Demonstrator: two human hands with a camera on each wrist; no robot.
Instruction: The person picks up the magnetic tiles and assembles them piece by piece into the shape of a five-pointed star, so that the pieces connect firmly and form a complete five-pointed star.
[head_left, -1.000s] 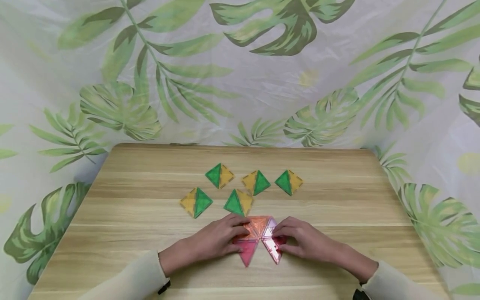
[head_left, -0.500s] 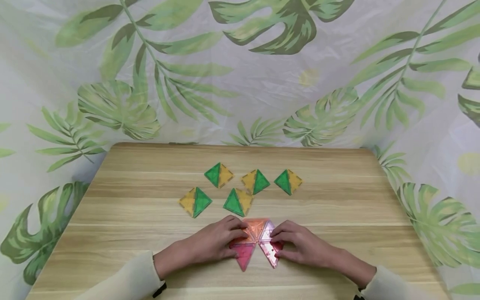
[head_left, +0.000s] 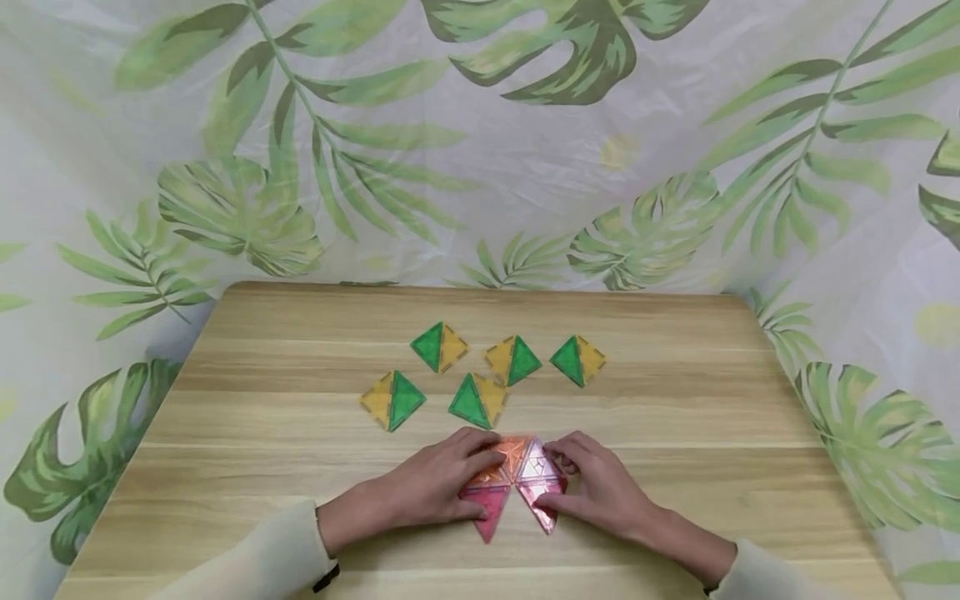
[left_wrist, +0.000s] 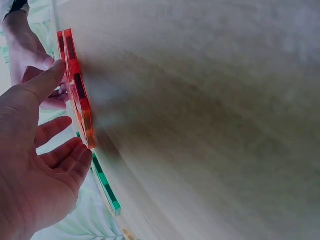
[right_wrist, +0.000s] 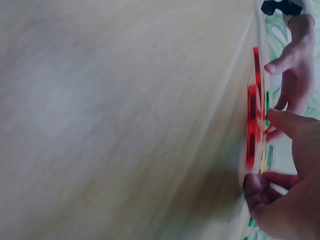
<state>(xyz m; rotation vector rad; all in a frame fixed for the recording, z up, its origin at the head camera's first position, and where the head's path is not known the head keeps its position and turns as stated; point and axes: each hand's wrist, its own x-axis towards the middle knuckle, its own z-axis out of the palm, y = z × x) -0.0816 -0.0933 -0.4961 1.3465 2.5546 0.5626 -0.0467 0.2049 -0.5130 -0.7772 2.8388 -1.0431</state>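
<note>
Triangular magnetic tiles lie flat, points meeting, in a partial fan: orange tiles [head_left: 516, 450] at the back and left, a light purple tile [head_left: 536, 461] at the right, a left red tile [head_left: 489, 502] and a right red tile [head_left: 544, 520] in front. My left hand [head_left: 423, 482] rests on the fan's left side, thumb on the left red tile, fingers over the orange. In the left wrist view its fingers are loosely bent. My right hand [head_left: 611, 487] lays its thumb across the right red tile. Its other fingers bend at the fan's right edge, partly hidden.
Several green-and-yellow diamonds, each a green triangle [head_left: 469, 402] beside a yellow triangle [head_left: 454, 347], lie farther back on the wooden table [head_left: 247, 383]. A leaf-patterned cloth [head_left: 525, 183] hangs behind the table's far edge.
The fan has shifted slightly toward the person and left. My right fingers have moved off the purple tile to the outer edge, and the right thumb has slid inward over the red tile.
</note>
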